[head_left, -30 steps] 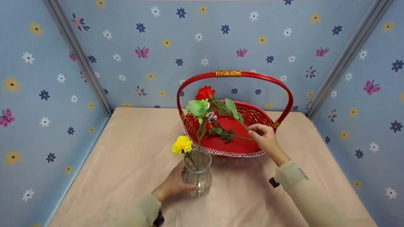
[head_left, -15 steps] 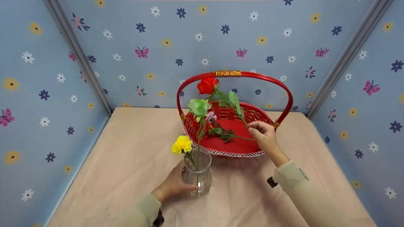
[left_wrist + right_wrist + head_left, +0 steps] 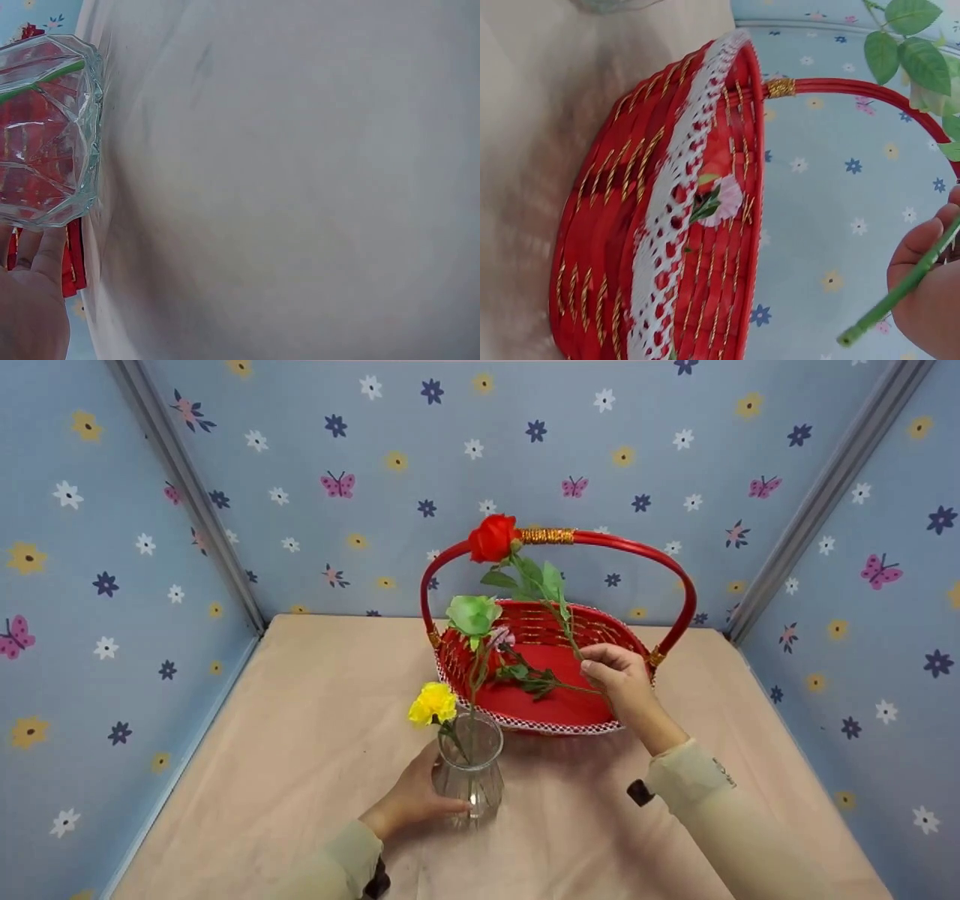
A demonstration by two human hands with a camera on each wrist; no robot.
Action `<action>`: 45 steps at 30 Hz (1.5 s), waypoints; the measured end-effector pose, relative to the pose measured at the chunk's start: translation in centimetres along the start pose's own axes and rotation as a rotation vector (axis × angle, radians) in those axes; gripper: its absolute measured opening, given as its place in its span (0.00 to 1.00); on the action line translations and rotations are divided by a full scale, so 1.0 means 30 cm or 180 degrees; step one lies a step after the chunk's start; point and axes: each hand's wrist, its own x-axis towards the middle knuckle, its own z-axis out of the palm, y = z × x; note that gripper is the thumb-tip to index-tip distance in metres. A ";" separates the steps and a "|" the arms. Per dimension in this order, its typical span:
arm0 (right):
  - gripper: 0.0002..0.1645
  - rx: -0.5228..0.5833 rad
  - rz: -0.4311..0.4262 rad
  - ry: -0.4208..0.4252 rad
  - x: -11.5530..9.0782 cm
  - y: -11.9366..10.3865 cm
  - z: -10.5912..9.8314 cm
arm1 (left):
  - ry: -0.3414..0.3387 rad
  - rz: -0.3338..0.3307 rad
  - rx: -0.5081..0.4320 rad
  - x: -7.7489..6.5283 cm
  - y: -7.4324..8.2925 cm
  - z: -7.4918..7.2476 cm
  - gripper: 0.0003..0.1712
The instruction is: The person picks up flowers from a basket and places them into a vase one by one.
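In the head view my left hand (image 3: 416, 799) holds the clear glass vase (image 3: 489, 791) around its lower body, thumb across the front. A yellow carnation (image 3: 433, 703) and a pale green rose (image 3: 474, 615) stand in the vase. My right hand (image 3: 626, 679) pinches the leafy stem of a red rose (image 3: 493, 538), its bloom raised in front of the basket handle. The cut stem end (image 3: 877, 311) sticks out below the fingers in the right wrist view. Inside the red basket (image 3: 592, 247) lies a pink carnation (image 3: 724, 201); another red bloom is partly hidden beside it.
The basket's tall handle (image 3: 637, 547) arches behind the red rose. A white lace trim (image 3: 574, 729) runs along the basket rim. Patterned wall panels (image 3: 337, 547) enclose the table on three sides, over a pale cloth (image 3: 315, 720).
The red rose has risen out of the basket, its bloom climbing to handle height and its stem turning more upright. My right hand has shifted slightly left and up; the left hand stays on the vase.
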 end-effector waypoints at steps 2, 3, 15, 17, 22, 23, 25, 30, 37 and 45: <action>0.10 0.0090 0.0018 -0.0064 -0.003 -0.008 0.009 | -0.0021 -0.0041 -0.0024 -0.002 0.001 0.000 0.66; 0.11 0.0110 0.0017 -0.0101 -0.005 -0.013 0.013 | -0.0032 -0.0053 -0.0040 -0.002 0.002 0.000 0.65; 0.10 0.0139 0.0029 -0.0528 -0.003 -0.052 0.046 | -0.0055 -0.0033 -0.0083 -0.005 0.005 -0.003 0.65; 0.07 0.0089 0.0055 -0.0560 -0.001 -0.060 0.051 | -0.0054 -0.0023 -0.0079 -0.004 0.004 -0.002 0.65; 0.05 -0.0067 0.0119 -0.0587 0.002 -0.077 0.066 | -0.0057 -0.0005 -0.0095 -0.002 0.003 -0.002 0.66; 0.05 -0.0080 0.0126 -0.0594 0.002 -0.080 0.070 | -0.0056 0.0008 -0.0083 -0.002 0.003 -0.002 0.66; 0.04 -0.0057 0.0146 -0.0611 0.001 -0.086 0.081 | -0.0058 0.0009 -0.0067 -0.002 0.004 -0.002 0.67; 0.05 0.0075 0.0148 -0.0614 -0.001 -0.099 0.115 | -0.0027 0.0041 -0.0038 -0.004 0.001 -0.001 0.67; 0.05 0.0269 0.0016 -0.0603 -0.003 -0.097 0.171 | -0.0015 0.0080 -0.0009 -0.005 0.002 -0.001 0.66; 0.05 0.0077 -0.0034 -0.0709 -0.010 -0.068 0.221 | -0.0029 0.0051 0.0011 -0.005 0.004 -0.005 0.65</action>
